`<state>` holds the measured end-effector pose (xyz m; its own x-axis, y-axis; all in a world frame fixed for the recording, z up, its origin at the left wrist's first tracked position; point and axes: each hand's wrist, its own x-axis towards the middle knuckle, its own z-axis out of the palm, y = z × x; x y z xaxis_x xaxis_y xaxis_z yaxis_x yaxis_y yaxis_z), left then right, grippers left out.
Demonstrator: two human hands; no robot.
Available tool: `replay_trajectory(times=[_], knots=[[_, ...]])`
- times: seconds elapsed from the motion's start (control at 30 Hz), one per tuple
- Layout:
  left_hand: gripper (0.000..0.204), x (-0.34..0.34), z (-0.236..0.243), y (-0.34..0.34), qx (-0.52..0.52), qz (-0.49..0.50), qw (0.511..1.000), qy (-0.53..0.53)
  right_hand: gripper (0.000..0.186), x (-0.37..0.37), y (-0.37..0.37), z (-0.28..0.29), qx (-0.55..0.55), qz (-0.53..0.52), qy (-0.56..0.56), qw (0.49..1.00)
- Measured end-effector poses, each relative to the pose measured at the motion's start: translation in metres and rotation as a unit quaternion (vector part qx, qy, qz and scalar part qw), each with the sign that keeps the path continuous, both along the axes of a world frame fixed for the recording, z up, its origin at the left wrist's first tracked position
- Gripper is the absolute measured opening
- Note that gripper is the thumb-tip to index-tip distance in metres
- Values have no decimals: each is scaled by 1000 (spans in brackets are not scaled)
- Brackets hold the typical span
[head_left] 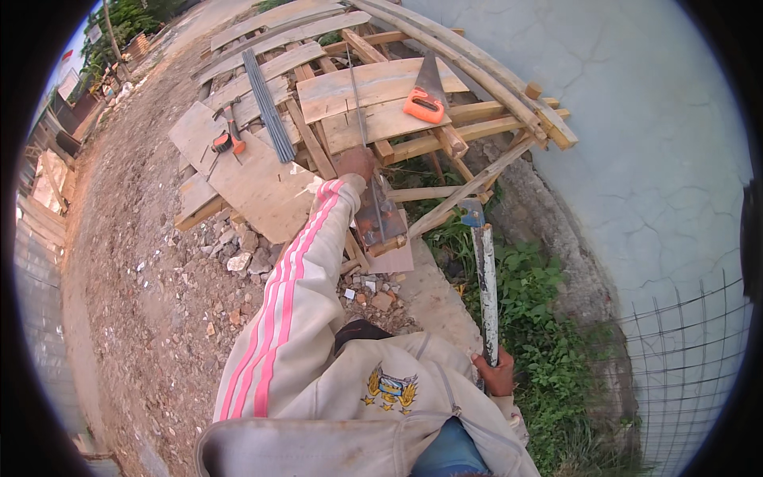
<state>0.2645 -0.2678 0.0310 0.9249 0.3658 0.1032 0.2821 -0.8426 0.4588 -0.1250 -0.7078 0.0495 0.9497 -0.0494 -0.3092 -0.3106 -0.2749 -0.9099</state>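
My left hand (355, 164) reaches forward over the boards, closed round a thin metal rod (360, 107). The rod's near end lies across a dark, worn wooden block (377, 224) with nails or pins in its top. Low at the right, my right hand (497, 372) grips the lower end of a hammer's white, paint-flaked handle (488, 286). The hammer's blue-grey head (472, 212) points up and away, apart from the block.
On the plank bench (326, 91) lie a bundle of grey rods (268, 103), an orange-handled handsaw (427, 95), a claw hammer (231, 127) and a tape measure (222, 142). Rubble (238, 250) lies underneath. A pale wall (636, 143), plants (524, 294) and wire mesh (691, 350) stand right.
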Motion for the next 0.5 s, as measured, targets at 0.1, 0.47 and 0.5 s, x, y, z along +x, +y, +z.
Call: replay_trajectory(times=[0.1,0.47,0.5], knots=[[44,0,-15,4,43,8,999,-32,28,-3,-1,-8,-34,6,-17,999],[34,-16,-2,13,121,-79,988,-52,30,20,7,-2,-108,44,-99,988],[33,-14,-1,12,126,-86,988,-41,29,24,6,-3,-113,61,-90,988]])
